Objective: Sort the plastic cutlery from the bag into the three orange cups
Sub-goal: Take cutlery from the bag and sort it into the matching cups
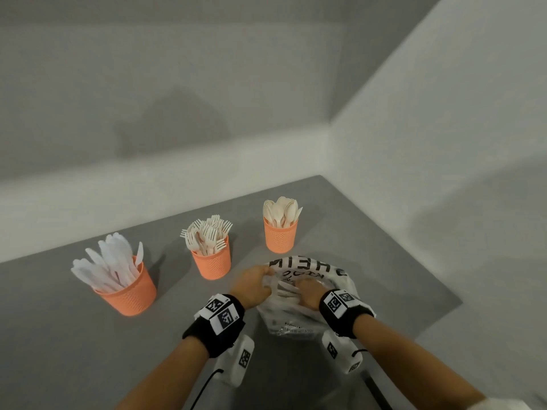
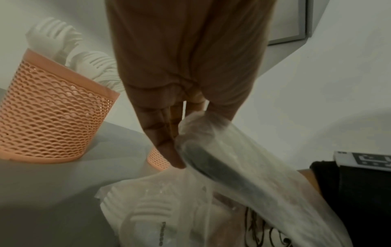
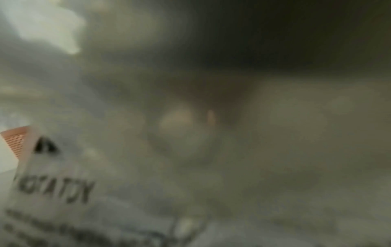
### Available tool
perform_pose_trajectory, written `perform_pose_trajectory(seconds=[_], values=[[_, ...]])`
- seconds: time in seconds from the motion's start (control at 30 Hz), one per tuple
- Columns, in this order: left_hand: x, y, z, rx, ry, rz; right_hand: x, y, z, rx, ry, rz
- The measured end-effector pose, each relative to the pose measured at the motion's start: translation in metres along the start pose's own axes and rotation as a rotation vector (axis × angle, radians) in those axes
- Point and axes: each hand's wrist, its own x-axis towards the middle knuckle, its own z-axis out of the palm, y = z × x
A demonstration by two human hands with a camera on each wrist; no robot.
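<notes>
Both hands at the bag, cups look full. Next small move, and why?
Probably close the right hand, which is inside the bag, on one piece and draw it out. The left hand pinches the bag's edge, keeping the mouth open, and fork tines show through the plastic, so the fork cup is the likely target.

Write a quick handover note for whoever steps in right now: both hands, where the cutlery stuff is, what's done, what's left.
Left hand: pinches the bag edge, holding it open.
Right hand: reaching into the bag; its grip is hidden.
Cups on the grey table: knife cup left, fork cup middle, spoon cup right, all well filled.
Left: at least some forks show through the bag. Move them to the matching cup.
</notes>
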Motion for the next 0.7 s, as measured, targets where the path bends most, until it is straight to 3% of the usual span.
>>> perform_pose_trajectory(seconds=[0.4, 0.57, 0.7], values=[[-0.007, 0.007, 0.006, 0.216, 0.117, -0.110, -0.007, 0.002, 0.004, 0.174, 0.060, -0.036], [-0.007, -0.005, 0.013, -0.046, 0.042, -0.192, -0.013, 0.003, 0.003, 0.080, 0.103, -0.038], [-0.008, -0.002, 0.017, -0.163, 0.027, -0.184, -0.019, -0.008, 0.002, 0.022, 0.104, -0.139]])
